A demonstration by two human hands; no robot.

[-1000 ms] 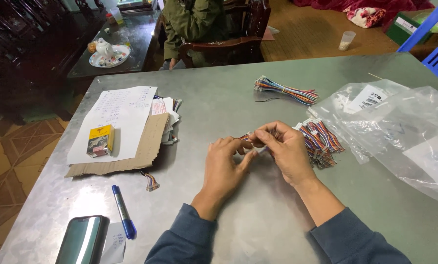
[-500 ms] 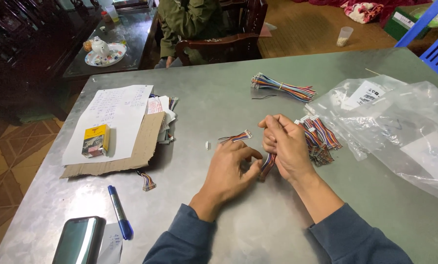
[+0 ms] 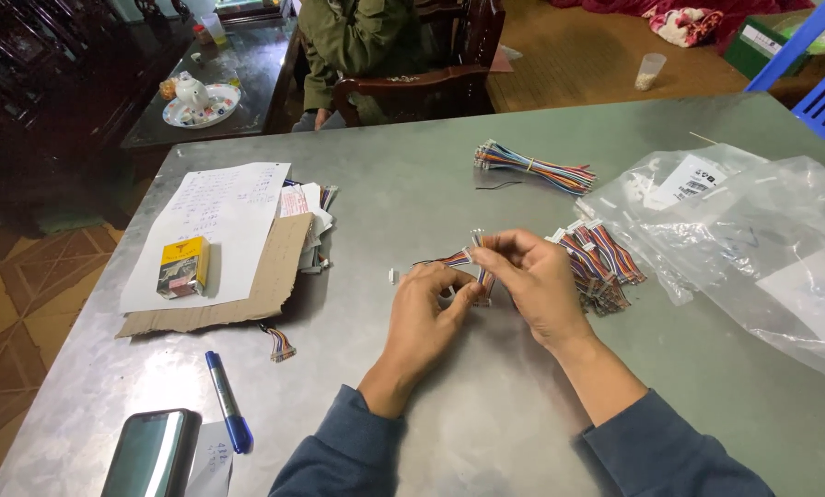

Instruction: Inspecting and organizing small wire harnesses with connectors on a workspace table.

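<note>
Head camera looks down on clear plastic bags (image 3: 753, 239) at the desk's (image 3: 412, 184) right side, apparently holding paper slips. Just above mid-desk, the right hand (image 3: 532, 281) and left hand (image 3: 431, 308) together pinch a short multicoloured wire harness (image 3: 468, 262), fingertips touching it.

A home room used for piecework: behind the steel table (image 3: 412, 193) stand carved wooden chairs (image 3: 412, 87), a tea set (image 3: 196, 99) and tiled floor (image 3: 17, 304).
</note>
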